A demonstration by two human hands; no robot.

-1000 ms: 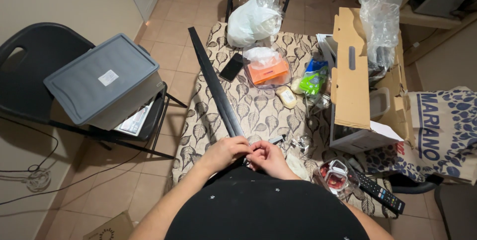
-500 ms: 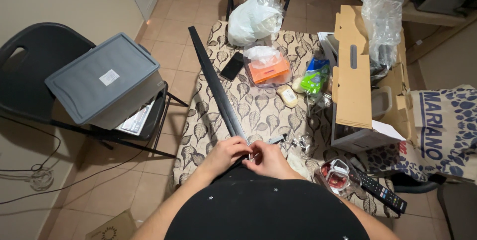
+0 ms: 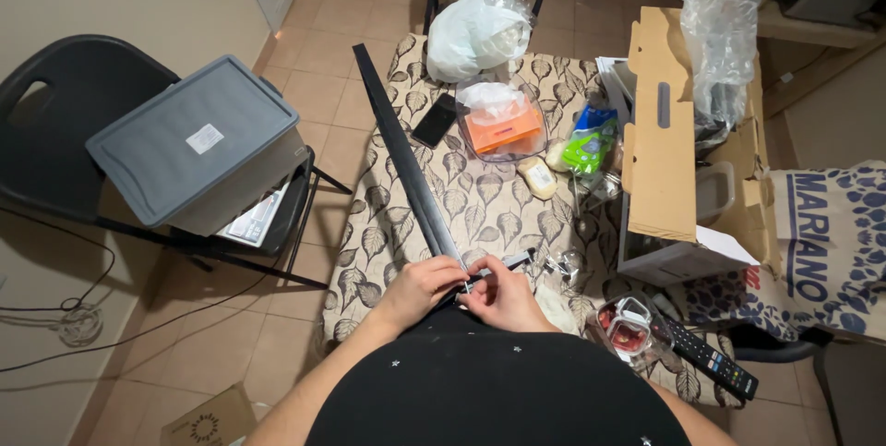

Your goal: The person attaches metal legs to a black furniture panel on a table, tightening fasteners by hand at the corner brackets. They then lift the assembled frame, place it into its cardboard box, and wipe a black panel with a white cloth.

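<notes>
Black and long, a flat bar (image 3: 406,155) is laid slantwise across the leaf-patterned tablecloth (image 3: 489,210), its far end jutting past the table's far left corner and its near end held at the table's front edge. That near end is gripped by the left hand (image 3: 420,284), fingers curled closed around it. The right hand (image 3: 498,291) is pressed just beside it, fingertips pinched on a small pale part at the bar's end; what that part is cannot be told. A short dark strip (image 3: 506,261) lies just beyond the right hand.

Further back, an orange box (image 3: 503,129) is seen inside a clear plastic bag, with a dark phone (image 3: 434,120) to its left and a white bag (image 3: 475,30) behind it. A green and blue packet (image 3: 591,139) lies near an open brown cardboard box (image 3: 660,132), from which crumpled clear plastic wrap (image 3: 715,26) rises. A remote control (image 3: 706,358) rests at the table's near right corner. On a black chair (image 3: 55,123) to the left, a grey lidded bin (image 3: 198,146) with a small white label is set.
</notes>
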